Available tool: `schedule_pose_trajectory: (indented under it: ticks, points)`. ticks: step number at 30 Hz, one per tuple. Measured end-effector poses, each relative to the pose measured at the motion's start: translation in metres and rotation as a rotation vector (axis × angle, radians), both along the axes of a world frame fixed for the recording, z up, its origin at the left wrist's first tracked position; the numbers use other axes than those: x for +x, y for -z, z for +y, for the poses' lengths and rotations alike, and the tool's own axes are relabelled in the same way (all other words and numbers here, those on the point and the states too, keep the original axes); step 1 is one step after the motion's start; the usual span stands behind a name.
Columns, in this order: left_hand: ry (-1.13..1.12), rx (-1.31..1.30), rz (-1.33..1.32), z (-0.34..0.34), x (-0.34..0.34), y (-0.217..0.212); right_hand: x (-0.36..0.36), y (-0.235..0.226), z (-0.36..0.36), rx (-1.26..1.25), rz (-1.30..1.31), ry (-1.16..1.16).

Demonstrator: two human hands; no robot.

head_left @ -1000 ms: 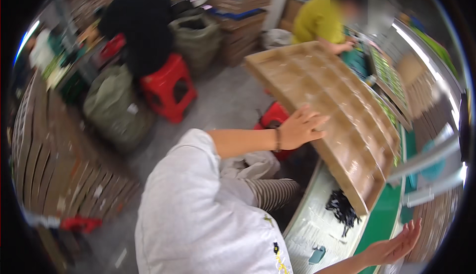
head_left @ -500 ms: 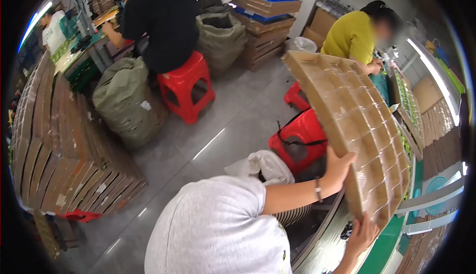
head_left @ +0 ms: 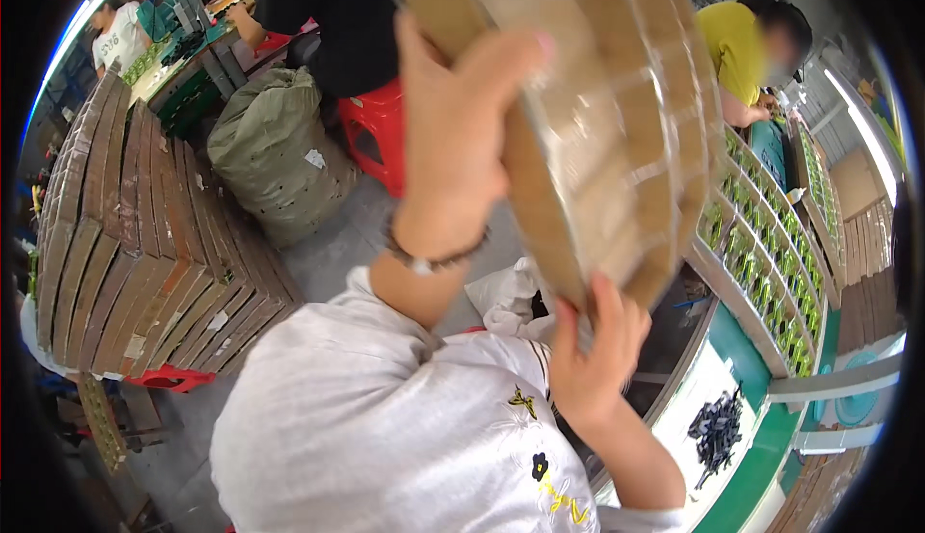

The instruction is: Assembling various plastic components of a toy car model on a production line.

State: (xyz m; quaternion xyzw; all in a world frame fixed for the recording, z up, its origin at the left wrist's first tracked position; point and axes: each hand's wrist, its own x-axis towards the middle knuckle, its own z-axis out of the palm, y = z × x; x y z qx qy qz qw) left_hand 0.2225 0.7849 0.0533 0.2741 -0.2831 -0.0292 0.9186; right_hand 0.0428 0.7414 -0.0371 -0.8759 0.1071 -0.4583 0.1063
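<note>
I hold up a brown cardboard tray (head_left: 617, 109) divided into many shallow compartments by clear, shiny strips. Its compartments look bare, though motion blurs them. My left hand (head_left: 458, 123), with a beaded bracelet at the wrist, is closed on the tray's left side, thumb over the rim. At the lower corner my right hand (head_left: 597, 350) pinches the tray's edge. On the white work surface below and to the right lies a heap of small black parts (head_left: 718, 432). Beyond it a similar tray (head_left: 771, 253) holds rows of yellow-green pieces.
A tall stack of cardboard trays (head_left: 145, 263) stands at left. Behind it are a bulging olive sack (head_left: 279, 157) and a red stool (head_left: 376, 138) with a person in black. A person in yellow (head_left: 737, 56) works at the far right. A white sack (head_left: 511, 302) sits near my arm.
The tray has swung left and closer to me, away from the bench. Both hands moved left with it, still gripping. The tray of yellow-green pieces and the black heap have come into fuller view.
</note>
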Motion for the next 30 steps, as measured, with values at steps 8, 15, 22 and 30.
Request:
schedule_pose_trajectory:
  ticks: [8,15,22,30]
  points:
    - [-0.498,0.313,-0.512,0.038,0.044,-0.011,0.064,0.030,0.023,0.377,0.067,-0.382]
    - [-0.743,0.986,-0.528,0.026,0.116,0.084,0.040,0.153,-0.031,0.788,0.657,-0.301]
    - [-0.622,1.618,-0.406,-0.027,0.253,0.291,0.008,0.235,-0.068,1.110,0.642,-0.077]
    - [-0.443,2.124,-0.395,-0.056,0.356,0.375,-0.075,0.275,-0.086,1.634,0.148,0.368]
